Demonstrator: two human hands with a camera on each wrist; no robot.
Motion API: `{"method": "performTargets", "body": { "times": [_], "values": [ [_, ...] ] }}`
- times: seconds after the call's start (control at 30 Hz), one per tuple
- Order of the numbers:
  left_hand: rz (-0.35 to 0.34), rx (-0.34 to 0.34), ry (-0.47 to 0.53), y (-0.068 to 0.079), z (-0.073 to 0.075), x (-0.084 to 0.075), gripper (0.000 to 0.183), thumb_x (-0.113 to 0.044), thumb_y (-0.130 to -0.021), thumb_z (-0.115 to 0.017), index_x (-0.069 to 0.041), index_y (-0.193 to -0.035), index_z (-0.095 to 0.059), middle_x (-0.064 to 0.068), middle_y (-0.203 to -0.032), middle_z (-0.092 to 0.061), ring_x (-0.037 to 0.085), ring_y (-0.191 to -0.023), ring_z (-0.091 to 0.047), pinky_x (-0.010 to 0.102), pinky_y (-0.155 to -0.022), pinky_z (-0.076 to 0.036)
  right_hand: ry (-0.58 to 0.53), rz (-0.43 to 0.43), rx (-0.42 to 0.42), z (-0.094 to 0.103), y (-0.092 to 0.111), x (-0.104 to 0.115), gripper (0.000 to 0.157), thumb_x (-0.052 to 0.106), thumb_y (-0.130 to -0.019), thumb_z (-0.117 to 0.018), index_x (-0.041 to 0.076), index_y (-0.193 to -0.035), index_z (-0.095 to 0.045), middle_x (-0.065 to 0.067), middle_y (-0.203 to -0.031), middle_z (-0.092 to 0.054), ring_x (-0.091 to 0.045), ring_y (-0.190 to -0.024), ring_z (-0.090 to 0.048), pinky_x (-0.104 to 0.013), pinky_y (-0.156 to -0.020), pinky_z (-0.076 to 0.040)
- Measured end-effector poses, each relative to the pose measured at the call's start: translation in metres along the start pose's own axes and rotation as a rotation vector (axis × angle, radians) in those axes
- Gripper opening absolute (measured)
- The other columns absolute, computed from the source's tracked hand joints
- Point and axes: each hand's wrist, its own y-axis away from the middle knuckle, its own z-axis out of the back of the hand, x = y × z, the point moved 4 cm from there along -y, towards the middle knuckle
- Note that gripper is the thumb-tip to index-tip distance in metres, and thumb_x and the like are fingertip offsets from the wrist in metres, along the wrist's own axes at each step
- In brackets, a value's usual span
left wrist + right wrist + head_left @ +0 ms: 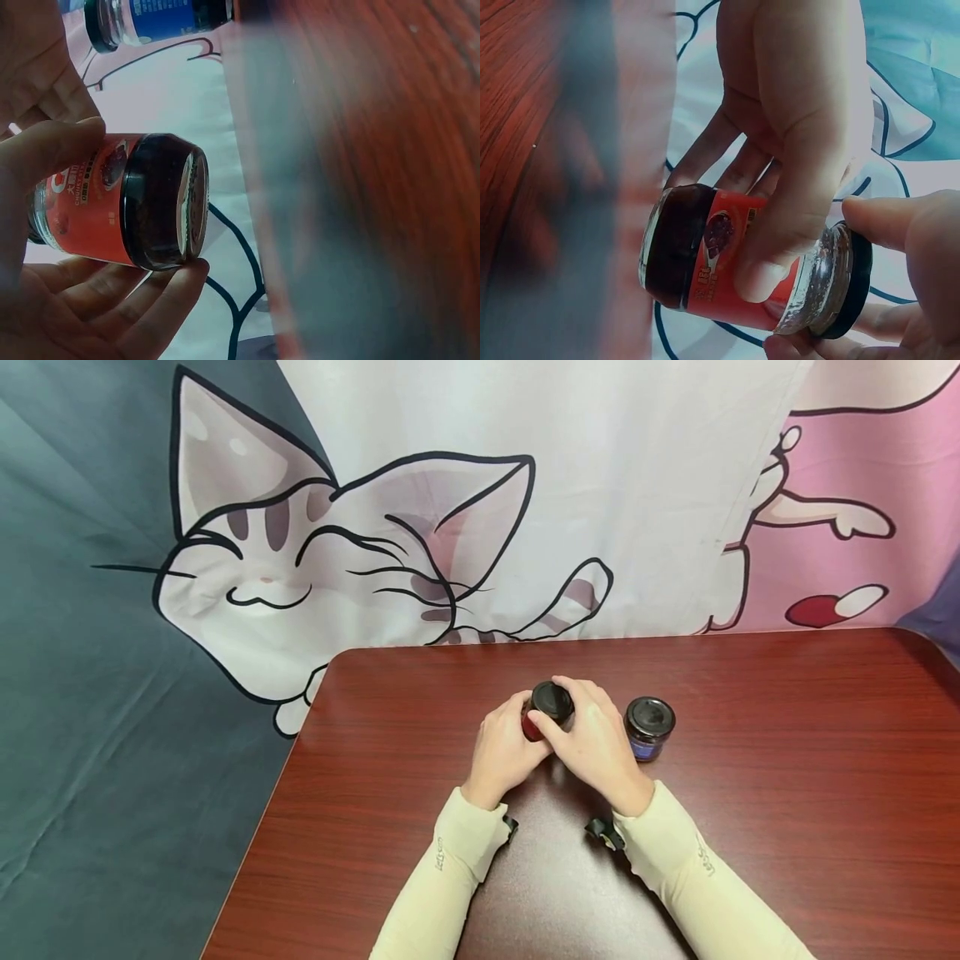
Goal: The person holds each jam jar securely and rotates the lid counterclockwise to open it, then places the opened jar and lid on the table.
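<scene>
A glass jar with a red label [90, 202] and dark contents is held up off the table between both hands. My left hand [501, 752] grips the jar's body, its thumb across the label and its fingers round the far side, as the right wrist view shows. On top sits a black lid [552, 700]. My right hand [598, 739] has thumb and fingers curled round the rim of that lid [853, 289]. The jar's glass base [196, 206] faces the table in the left wrist view.
A second jar [649, 718] with a black lid and a blue label [161, 16] stands upright just right of the right hand. The reddish-brown wooden table [787, 777] ends at a back edge against a curtain [637, 485] printed with cartoon animals.
</scene>
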Motion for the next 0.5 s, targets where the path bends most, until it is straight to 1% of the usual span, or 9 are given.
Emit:
{"method": "performTargets", "body": {
  "times": [0.23,0.5],
  "values": [
    [0.013,-0.017,-0.003,0.001,0.001,-0.001,0.052,-0.031,-0.08,-0.078,-0.007,-0.124,-0.065,0.006,-0.111,-0.072,0.024,-0.096,-0.071,0.041,-0.082,-0.056,0.014,0.01,-0.037,0.0,-0.001,0.006,0.056,0.031,-0.083,-0.082,-0.003,-0.124,-0.065,-0.02,-0.118,-0.066,-0.039,-0.106,-0.056,-0.05,-0.092,-0.044],
    [-0.006,-0.042,-0.043,0.001,0.0,-0.003,0.051,-0.033,-0.08,-0.079,-0.006,-0.122,-0.065,0.005,-0.11,-0.071,0.024,-0.095,-0.071,0.04,-0.081,-0.057,0.047,0.004,-0.069,0.001,0.0,0.011,0.054,0.034,-0.084,-0.081,-0.004,-0.12,-0.067,-0.022,-0.113,-0.066,-0.041,-0.102,-0.057,-0.051,-0.087,-0.046]
  ]
}}
